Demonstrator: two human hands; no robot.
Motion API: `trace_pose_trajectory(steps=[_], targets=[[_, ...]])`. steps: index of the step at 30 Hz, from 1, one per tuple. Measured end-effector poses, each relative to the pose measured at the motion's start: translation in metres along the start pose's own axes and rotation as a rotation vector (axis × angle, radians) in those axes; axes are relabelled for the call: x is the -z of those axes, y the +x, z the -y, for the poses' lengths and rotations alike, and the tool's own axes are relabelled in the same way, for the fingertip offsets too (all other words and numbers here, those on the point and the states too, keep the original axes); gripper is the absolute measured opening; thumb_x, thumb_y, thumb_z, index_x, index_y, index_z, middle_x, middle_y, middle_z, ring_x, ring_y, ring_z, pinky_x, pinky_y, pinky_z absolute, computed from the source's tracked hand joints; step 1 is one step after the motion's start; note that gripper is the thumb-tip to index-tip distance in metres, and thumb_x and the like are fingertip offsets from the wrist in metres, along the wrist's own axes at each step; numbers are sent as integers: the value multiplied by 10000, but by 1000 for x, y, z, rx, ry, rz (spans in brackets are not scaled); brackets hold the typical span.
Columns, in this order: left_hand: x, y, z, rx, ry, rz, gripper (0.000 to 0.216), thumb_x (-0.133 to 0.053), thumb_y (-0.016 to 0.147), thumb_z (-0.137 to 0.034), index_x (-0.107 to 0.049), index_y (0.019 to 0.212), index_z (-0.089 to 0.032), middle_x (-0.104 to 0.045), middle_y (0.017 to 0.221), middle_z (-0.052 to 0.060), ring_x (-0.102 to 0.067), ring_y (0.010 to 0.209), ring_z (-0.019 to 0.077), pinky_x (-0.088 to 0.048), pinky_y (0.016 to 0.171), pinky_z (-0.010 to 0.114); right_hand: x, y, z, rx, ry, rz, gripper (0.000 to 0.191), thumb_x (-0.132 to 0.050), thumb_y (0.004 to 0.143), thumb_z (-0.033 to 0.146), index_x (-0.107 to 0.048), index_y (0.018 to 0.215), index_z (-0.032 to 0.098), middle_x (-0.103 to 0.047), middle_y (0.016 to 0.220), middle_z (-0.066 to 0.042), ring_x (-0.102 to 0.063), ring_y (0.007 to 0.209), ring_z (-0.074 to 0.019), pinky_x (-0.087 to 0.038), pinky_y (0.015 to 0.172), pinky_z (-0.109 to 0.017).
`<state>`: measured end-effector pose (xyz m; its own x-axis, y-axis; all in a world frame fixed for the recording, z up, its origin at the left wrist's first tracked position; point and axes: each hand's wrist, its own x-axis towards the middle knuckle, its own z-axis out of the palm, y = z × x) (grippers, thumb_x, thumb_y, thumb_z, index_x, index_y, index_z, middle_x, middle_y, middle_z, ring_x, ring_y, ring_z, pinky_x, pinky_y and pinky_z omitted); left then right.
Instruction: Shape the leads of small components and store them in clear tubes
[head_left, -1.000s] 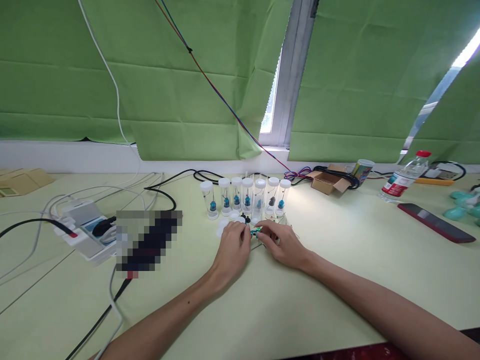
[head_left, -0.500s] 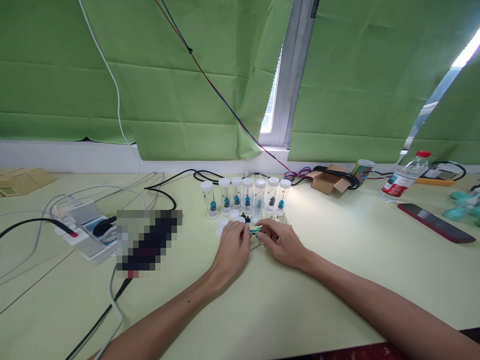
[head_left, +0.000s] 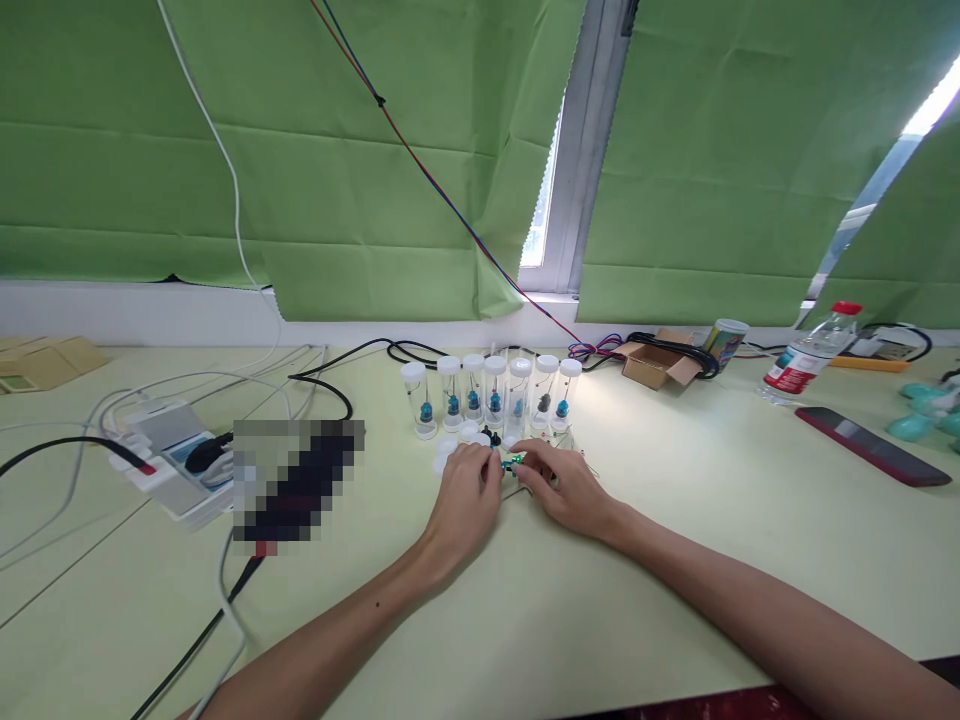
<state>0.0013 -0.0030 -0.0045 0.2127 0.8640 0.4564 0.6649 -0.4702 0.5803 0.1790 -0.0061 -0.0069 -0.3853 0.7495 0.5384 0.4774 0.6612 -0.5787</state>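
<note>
Between my two hands is a small blue-green piece (head_left: 512, 466), too small to name. My left hand (head_left: 469, 492) is closed on its left side, fingers pressed together. From the other side my right hand (head_left: 566, 487) pinches it with thumb and forefinger. Just beyond the fingers lie a small black part (head_left: 491, 437) and several white round caps (head_left: 444, 455). Behind them stands a row of clear capped tubes (head_left: 494, 395), most with a small blue figure-like piece and a thin wire inside.
On the left are a white power strip (head_left: 176, 460), cables and a pixelated dark object (head_left: 300, 485). At the back right stand an open cardboard box (head_left: 654, 368), a can (head_left: 726, 345) and a red-capped bottle (head_left: 806, 358). A phone (head_left: 870, 445) lies farther right, near pale green objects (head_left: 911, 428).
Hardly anything differs. My right fingers have shifted very slightly at the small blue-green piece, while my left hand stays in place.
</note>
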Motion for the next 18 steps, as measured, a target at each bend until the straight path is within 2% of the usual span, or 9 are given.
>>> trace_pose_trajectory(steps=[10,14,18], targets=[[0,1,1,-6,23,-14,329,-361,956,-270,-387,634,-205,-506,660,8,-446,679,171,-343,652,311,1,1,4,-27,-5,43,229,-396,1000,308,-591,1065,208,-653,704,3,-542,579,-117,-425,617,-231],[2,3,3,4,31,-30,313,-361,952,-269,-405,649,-207,-511,669,6,-448,681,171,-352,652,306,1,1,3,-33,-11,21,197,-482,961,310,-580,1096,204,-652,716,2,-532,566,-115,-431,588,-230],[3,4,3,13,28,-35,304,-358,949,-261,-411,654,-206,-514,674,4,-439,682,170,-350,662,308,0,0,2,-16,23,3,219,-563,912,292,-563,1112,201,-664,817,-16,-556,606,-112,-456,587,-222]])
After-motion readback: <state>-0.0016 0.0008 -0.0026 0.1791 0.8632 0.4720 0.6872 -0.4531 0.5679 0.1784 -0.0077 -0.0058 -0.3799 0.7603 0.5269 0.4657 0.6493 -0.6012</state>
